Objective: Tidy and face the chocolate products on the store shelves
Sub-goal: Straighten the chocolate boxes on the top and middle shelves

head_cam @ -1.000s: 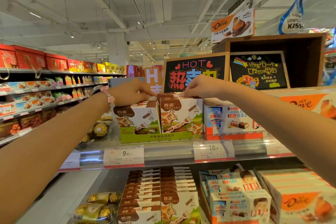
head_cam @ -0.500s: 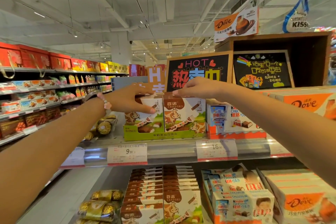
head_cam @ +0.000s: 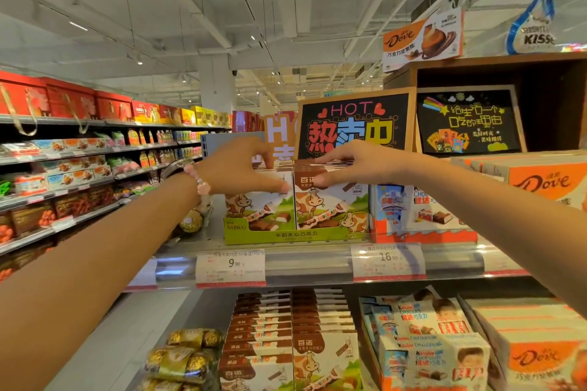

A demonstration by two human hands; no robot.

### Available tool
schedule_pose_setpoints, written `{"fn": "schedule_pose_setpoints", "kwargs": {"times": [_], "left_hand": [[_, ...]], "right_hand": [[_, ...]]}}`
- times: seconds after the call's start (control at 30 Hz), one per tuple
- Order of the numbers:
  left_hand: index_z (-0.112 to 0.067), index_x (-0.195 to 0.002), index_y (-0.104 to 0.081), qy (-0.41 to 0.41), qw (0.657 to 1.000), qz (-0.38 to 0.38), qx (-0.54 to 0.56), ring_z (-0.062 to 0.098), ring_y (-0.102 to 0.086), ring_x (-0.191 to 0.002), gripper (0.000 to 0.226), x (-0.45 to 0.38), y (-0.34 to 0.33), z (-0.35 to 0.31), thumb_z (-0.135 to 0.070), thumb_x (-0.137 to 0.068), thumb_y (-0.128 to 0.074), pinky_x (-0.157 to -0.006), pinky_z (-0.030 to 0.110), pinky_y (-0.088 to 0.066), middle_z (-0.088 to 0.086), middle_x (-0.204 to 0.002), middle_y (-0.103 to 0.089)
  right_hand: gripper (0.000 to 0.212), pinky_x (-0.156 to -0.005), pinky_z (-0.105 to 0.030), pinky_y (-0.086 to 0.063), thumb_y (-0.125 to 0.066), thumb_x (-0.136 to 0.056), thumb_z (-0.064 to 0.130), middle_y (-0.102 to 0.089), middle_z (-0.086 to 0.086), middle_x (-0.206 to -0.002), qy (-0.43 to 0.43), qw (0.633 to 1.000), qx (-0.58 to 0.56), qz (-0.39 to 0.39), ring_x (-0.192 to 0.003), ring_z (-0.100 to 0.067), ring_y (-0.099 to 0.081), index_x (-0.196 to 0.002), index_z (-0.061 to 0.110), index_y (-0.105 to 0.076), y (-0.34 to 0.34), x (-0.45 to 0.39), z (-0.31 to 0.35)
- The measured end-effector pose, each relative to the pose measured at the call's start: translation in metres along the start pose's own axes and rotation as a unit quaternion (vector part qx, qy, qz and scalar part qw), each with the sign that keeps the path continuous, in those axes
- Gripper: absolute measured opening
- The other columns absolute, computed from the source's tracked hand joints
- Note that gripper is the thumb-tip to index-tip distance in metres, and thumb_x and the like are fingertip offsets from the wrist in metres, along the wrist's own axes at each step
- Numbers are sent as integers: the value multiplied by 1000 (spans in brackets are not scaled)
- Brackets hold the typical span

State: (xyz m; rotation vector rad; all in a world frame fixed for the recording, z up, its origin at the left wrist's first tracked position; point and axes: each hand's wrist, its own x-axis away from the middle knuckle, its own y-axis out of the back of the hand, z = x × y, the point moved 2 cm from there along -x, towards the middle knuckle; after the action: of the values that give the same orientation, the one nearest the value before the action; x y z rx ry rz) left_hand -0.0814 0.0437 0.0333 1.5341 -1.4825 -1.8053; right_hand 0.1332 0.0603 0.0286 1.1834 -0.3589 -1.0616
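L hand is pinching the top of the left cow-print box, thumb on its front. R hand is gripping the neighbouring box likewise, both sitting in the green tray just below the hands.

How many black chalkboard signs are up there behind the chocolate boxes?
2. The HOT chalkboard sign stands behind the cow chocolate boxes; the rainbow chalkboard sign sits right of it in the wooden cubby. Others may be hidden.
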Motion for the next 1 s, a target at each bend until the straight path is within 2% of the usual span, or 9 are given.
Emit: {"fn": "schedule_pose_setpoints", "kwargs": {"times": [0.13, 0.2, 0.3, 0.37, 0.47, 0.6, 0.7, 0.87, 1.0], "left_hand": [[-11, -94, -67, 6, 999, 42, 2, 17, -44, -122, 40, -11, -2, -7, -45, -75, -71, -92, 25, -30, 1, -131, -51], [-12, -98, -63, 21, 998, 50, 21, 18, -47, -119, 41, -15, -3, -6, -42, -73, -73, -91, 27, -35, 2, -126, -53], [-16, -101, -55, 38, 997, 65, 14, 17, -48, -115, 45, -19, -4, -3, -42, -71, -76, -89, 28, -40, -1, -121, -52], [-17, -97, -59, 40, 996, 80, 12, 15, -50, -111, 41, -22, -6, -1, -44, -70, -75, -89, 30, -42, -2, -117, -53], [-15, -104, -62, 42, 992, 115, 21, 11, -51, -95, 44, -22, -6, -4, -43, -73, -73, -74, 24, -41, -3, -111, -53], [-25, -119, -61, 38, 987, 157, 6, 15, -48, -109, 69, -22, -7, -6, -58, -58, -66, -92, 31, -38, -4, -122, -52], [-35, -124, -56, 21, 984, 175, 12, 11, -50, -97, 73, -22, -10, -8, -57, -56, -65, -98, 36, -41, -5, -122, -52], [-35, -117, -59, 3, 984, 176, 26, 14, -51, -110, 76, -23, -12, -4, -66, -48, -65, -100, 42, -41, -8, -122, -55], [-35, -126, -48, 11, 983, 175, 60, 15, -46, -119, 77, -23, -12, -3, -55, -56, -70, -104, 42, -37, -8, -130, -48]], "right_hand": [[29, -97, -28, -38, -46, -98, 29, -57, 5, -123, -67, 990, -91, -90, -113, -12, -50, -105, 12, -68, 15, -2, -11], [19, -87, -24, -43, -51, -96, 17, -62, 2, -112, -76, 991, -55, -92, -103, -12, -54, -96, 13, -69, 22, -4, -17], [11, -68, -18, -46, -58, -93, 14, -65, 7, -90, -80, 993, -53, -62, -88, -11, -59, -91, 13, -69, 25, -7, -22], [9, -68, -20, -50, -60, -91, 16, -65, 8, -86, -84, 993, -71, -49, -84, -9, -61, -89, 14, -69, 27, -9, -23], [7, -79, -26, -52, -62, -90, 23, -65, 10, -91, -82, 995, -48, -34, -91, -8, -59, -86, 21, -68, 28, -15, -21], [14, -71, -23, -49, -63, -88, 32, -65, 6, -99, -88, 996, -18, -15, -95, -9, -58, -89, 20, -71, 27, -21, -16], [27, -65, -20, -45, -61, -89, 35, -68, 2, -102, -98, 995, 9, -2, -93, -8, -58, -102, 13, -72, 26, -25, -11], [31, -73, -25, -42, -49, -97, 31, -63, -9, -109, -29, 991, 130, -22, -103, -25, -58, -107, 7, -65, 22, -29, -1], [28, -79, -26, -34, -46, -98, 28, -55, 0, -104, 22, 979, 197, -49, -98, -16, -51, -111, 9, -61, 33, -26, 9]]}}
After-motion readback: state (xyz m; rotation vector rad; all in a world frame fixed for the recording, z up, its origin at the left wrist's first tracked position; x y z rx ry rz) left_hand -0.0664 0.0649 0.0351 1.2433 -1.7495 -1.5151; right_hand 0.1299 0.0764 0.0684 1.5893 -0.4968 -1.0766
